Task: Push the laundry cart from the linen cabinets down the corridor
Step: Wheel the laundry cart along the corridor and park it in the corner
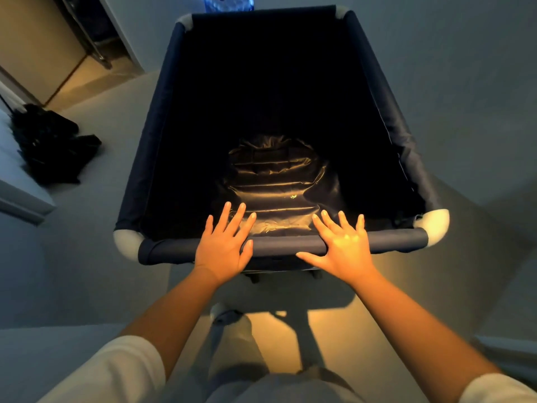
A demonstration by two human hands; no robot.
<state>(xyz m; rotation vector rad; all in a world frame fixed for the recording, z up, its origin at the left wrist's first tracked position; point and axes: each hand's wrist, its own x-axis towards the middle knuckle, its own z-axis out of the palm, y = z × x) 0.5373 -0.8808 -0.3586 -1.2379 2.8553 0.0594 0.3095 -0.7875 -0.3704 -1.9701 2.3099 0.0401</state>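
The laundry cart [162, 117] fills the middle of the head view: a deep dark-blue fabric bin on a tube frame with white corner joints. Its inside looks empty, with a lit patch of shiny fabric at the bottom. My left hand [223, 245] rests flat on the near rail [279, 246], fingers spread and pointing forward, thumb hooked over the rail. My right hand [343, 248] lies on the same rail to the right, also flat with fingers apart, thumb under the rail's near side. Neither hand is curled around the tube.
A black mop head [49, 146] lies on the floor at the left beside a pale ledge [20, 193]. A cabinet or door with a metal handle [96, 45] stands at the upper left. A blue object [226, 2] shows beyond the cart's far rim.
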